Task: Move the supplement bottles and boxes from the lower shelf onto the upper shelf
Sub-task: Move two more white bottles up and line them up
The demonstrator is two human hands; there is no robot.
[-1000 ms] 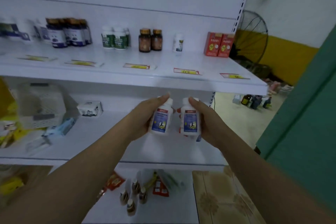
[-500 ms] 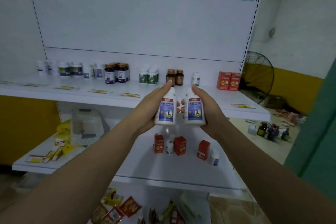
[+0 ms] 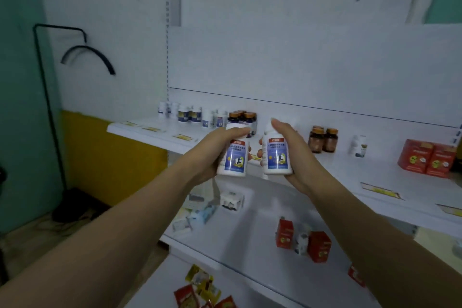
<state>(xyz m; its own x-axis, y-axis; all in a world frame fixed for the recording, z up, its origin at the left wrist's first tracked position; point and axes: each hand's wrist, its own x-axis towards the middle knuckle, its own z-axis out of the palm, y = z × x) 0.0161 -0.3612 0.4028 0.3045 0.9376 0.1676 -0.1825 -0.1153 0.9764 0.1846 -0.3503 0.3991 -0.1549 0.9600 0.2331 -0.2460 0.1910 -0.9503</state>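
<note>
Bottles, one in the left hand (image 3: 212, 155) and one in the right hand (image 3: 291, 155), stand upright (fingers wrapped tight) just before the upper shelf (image 3: 375, 177).

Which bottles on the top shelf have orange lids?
The dark brown bottles between the right hand and the red boxes, and the dark ones behind the left hand. The others are white.

Two held white bottles (image 3: 234, 157), two amber (image 3: 323, 140)
</note>
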